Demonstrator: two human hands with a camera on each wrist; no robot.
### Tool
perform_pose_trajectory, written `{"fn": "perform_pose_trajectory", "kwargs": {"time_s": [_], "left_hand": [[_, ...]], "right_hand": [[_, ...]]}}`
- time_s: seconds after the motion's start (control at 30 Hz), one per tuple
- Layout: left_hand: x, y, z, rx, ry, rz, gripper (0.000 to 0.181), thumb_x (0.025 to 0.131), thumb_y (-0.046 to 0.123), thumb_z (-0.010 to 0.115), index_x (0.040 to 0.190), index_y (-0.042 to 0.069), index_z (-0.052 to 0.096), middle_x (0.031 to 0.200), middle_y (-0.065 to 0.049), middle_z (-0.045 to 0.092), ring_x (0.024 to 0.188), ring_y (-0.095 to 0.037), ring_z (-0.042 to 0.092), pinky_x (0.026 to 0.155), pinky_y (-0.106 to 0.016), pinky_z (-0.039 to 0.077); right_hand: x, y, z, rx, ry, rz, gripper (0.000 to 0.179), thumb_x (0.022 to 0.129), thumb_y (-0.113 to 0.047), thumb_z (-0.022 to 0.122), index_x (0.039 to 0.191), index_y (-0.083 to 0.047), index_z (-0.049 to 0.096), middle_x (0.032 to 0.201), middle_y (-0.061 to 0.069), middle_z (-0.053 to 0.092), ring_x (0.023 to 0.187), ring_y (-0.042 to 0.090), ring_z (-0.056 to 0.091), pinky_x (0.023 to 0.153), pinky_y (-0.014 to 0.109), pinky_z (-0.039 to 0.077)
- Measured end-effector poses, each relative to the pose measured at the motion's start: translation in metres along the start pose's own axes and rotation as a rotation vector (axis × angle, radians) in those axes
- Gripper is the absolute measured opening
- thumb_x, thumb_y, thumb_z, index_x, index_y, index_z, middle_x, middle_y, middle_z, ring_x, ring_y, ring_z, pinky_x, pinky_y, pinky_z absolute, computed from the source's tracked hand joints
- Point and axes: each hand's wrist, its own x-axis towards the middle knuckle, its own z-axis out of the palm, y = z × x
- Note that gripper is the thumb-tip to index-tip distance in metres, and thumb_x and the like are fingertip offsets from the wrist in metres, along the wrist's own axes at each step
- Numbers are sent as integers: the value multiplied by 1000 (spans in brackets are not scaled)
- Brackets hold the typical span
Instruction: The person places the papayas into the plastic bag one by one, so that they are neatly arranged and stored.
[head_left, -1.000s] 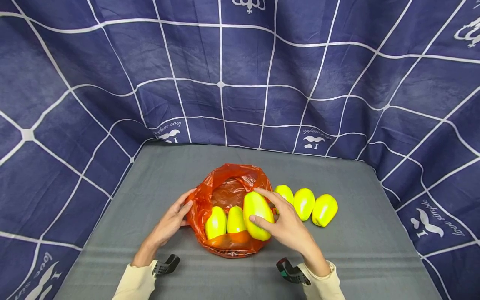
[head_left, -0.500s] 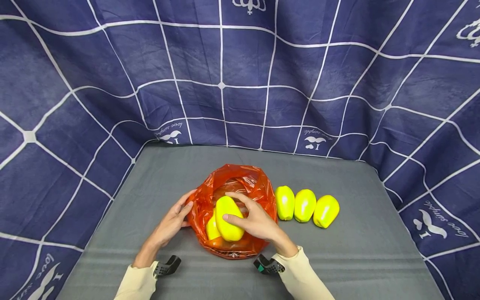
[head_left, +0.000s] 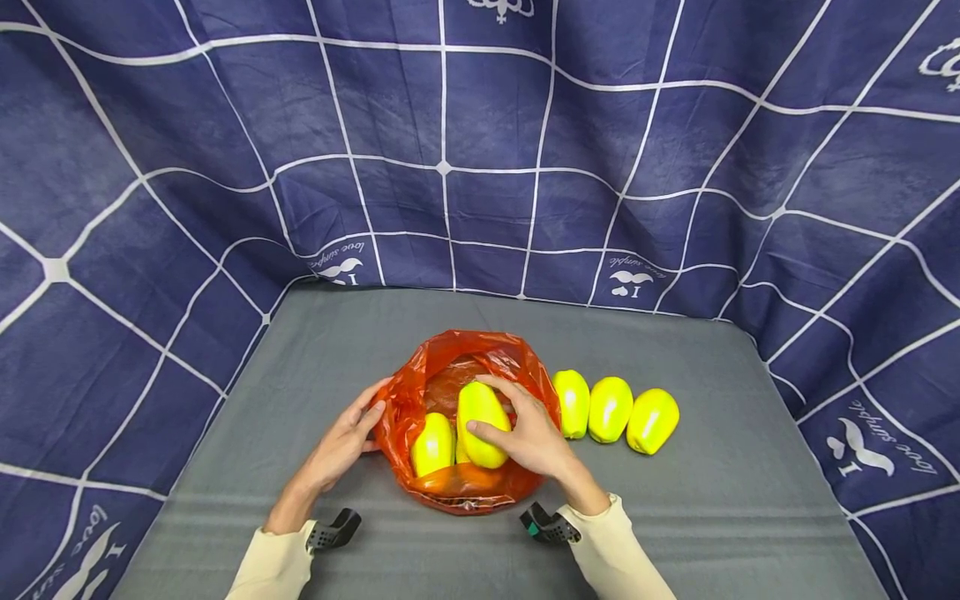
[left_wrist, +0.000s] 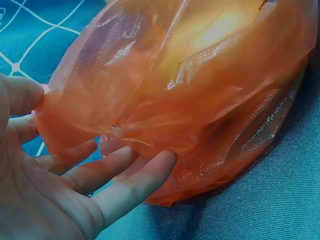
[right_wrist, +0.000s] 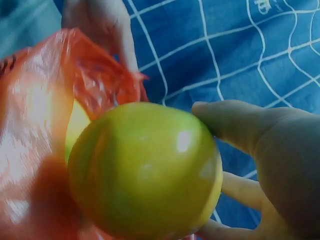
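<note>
A red plastic bag (head_left: 480, 492) lies with its mouth spread on the grey surface. In it rests a yellow-green oblong fruit (head_left: 432, 446), and a sliver of another shows behind the held one. My right hand (head_left: 528, 433) grips a glossy yellow-green fruit (head_left: 482, 425) inside the bag's mouth, thumb on the near side and fingers round the far side. The right wrist view shows this fruit (right_wrist: 145, 170) large beside the bag wall (right_wrist: 30, 150). At the bag's left side is my left hand (head_left: 345, 442); its spread, nearly straight fingers (left_wrist: 135, 187) touch the plastic.
To the right of the bag, three like fruits, a near one (head_left: 573, 404), a middle one (head_left: 610, 410) and an outer one (head_left: 652, 421), lie in a row on the grey cloth (head_left: 712, 500). A blue cloth with white lines (head_left: 480, 208) hangs at the back and sides.
My right hand has carried the fruit left from the bag's right rim into its mouth, then slightly back to the right. The left hand has stayed at the bag.
</note>
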Motion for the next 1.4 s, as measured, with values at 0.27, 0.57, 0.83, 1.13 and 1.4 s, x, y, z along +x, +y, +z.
{"fn": "perform_pose_trajectory", "kwargs": {"time_s": [0.27, 0.57, 0.83, 1.13, 1.4], "left_hand": [[0, -1, 0, -2, 0, 9, 53, 110, 32, 38, 158, 14, 26, 158, -24, 32, 132, -44, 46, 88, -43, 56], [-1, -1, 0, 13, 10, 13, 53, 110, 32, 38, 158, 13, 26, 158, -24, 32, 129, -42, 48, 85, -38, 57], [-1, 0, 0, 25, 25, 4, 53, 110, 31, 39, 158, 13, 27, 156, -23, 35, 119, -28, 55, 82, -34, 56], [-1, 0, 1, 20, 19, 13, 53, 110, 31, 38, 158, 12, 26, 157, -23, 34, 128, -40, 48, 83, -35, 56], [0, 1, 2, 18, 17, 15, 53, 110, 32, 38, 158, 12, 27, 156, -23, 35, 126, -39, 50, 83, -35, 56]], "right_hand": [[0, 15, -9, -80, 86, 17, 64, 84, -29, 82, 142, -21, 55, 131, 4, 62, 107, 23, 59, 91, 47, 49], [-1, 27, -11, -154, 118, 62, 66, 84, -27, 82, 143, -21, 54, 135, 10, 60, 115, 28, 57, 92, 47, 46], [-3, 36, -7, -217, 133, 74, 64, 83, -21, 82, 141, -13, 55, 131, 14, 59, 116, 32, 55, 95, 50, 45], [-2, 47, -6, -297, 94, 74, 42, 92, -18, 72, 132, -9, 63, 118, 15, 60, 111, 30, 55, 95, 49, 46], [-2, 52, -3, -377, 83, 107, 41, 93, -24, 72, 131, -10, 64, 112, 12, 58, 102, 26, 56, 86, 44, 49]]}}
